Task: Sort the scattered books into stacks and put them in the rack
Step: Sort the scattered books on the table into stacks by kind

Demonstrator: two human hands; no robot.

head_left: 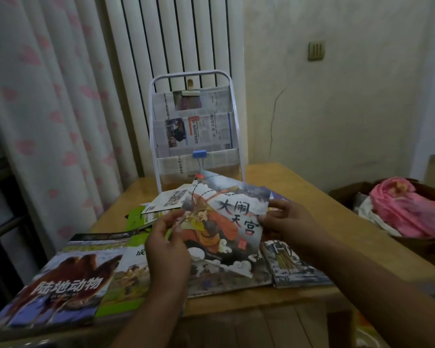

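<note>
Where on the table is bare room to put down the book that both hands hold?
Bare wood shows on the table's right part, between the rack and the right hand, and along the front edge. The left and middle are crowded: the camel book, green books and others lie overlapping beneath the held book.

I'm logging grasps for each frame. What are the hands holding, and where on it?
Both hold the Monkey King picture book: left hand grips its left edge, right hand its right edge.
</note>
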